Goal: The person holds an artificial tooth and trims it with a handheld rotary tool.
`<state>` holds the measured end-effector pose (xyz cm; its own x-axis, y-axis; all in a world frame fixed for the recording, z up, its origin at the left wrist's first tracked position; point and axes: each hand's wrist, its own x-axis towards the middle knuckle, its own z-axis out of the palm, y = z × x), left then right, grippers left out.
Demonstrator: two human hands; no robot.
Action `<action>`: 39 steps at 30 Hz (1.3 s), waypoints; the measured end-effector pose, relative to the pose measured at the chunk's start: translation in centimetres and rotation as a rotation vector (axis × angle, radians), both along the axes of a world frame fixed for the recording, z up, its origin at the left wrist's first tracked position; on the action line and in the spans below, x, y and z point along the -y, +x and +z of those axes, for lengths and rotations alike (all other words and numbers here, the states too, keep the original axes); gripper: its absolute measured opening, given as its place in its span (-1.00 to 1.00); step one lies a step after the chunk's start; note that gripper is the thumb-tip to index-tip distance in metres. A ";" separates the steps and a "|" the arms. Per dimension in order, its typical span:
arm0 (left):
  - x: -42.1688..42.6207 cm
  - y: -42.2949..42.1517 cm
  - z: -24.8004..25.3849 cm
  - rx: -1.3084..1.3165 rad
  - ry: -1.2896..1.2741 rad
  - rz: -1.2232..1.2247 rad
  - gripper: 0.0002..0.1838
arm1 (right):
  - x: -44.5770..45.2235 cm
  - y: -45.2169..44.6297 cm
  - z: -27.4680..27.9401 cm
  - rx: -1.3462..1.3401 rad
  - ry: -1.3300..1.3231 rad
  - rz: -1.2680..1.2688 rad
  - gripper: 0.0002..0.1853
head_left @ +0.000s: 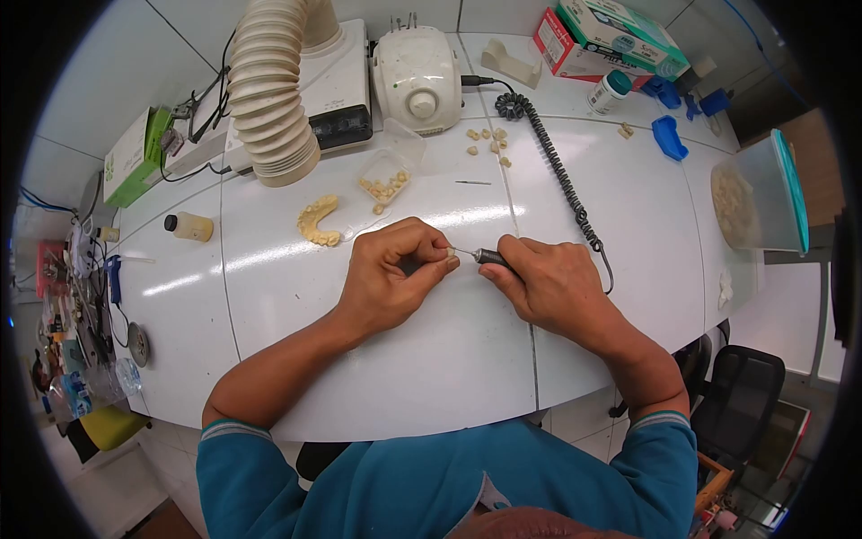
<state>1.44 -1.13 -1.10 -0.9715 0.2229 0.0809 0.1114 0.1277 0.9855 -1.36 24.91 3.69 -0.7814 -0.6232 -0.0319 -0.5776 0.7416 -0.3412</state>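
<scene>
Pinching a pale piece (pixel 452 255) in nearly closed left fingers (pixel 436 241), I grip the handpiece (pixel 490 258) in curled right fingers (pixel 515 251), bit (pixel 463 251) beside it, other pieces (pixel 472 150) lying beyond.

So it's just one cam, worn on the head, looking forward and pretty steeply down at the fingers (pixel 440 266), which land about mid-frame. Super wide lens, curved dark edges and all. It's near enough that the teal shirt (pixel 431 485) fills the bottom, closer to the lens than the fingers. The bench (pixel 431 368) spreads around them, and you even catch the wall (pixel 503 20) way beyond them up top.
</scene>
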 end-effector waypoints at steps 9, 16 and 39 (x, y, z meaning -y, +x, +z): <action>0.0 0.0 0.0 0.006 -0.011 -0.002 -0.79 | 0.0 0.0 0.1 0.010 0.014 -0.004 -0.52; 0.0 0.0 0.1 0.010 -0.009 -0.003 -0.78 | 0.0 0.0 0.0 -0.003 0.007 -0.001 -0.52; -0.4 -0.1 -0.4 -0.067 0.043 0.043 -0.83 | 0.0 -0.1 0.0 0.011 0.009 0.001 -0.51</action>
